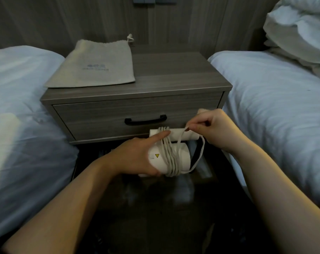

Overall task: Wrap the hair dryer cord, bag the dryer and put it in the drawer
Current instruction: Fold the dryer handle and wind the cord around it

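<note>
My left hand (135, 156) grips the body of a white hair dryer (183, 158), index finger stretched along its folded handle. The white cord (169, 154) lies in several turns around body and handle. My right hand (210, 128) pinches the cord's loose end just above the handle, and a slack loop hangs down at the right. A flat grey drawstring bag (98, 68) rests on the left of the nightstand top. The nightstand drawer (104, 116) is closed, its black handle (145, 120) just above the dryer.
The wooden nightstand (173, 77) stands between two beds with white sheets, one bed on the left (21, 99) and one on the right (276, 99). White pillows (300, 28) are piled at the upper right. The floor below is dark.
</note>
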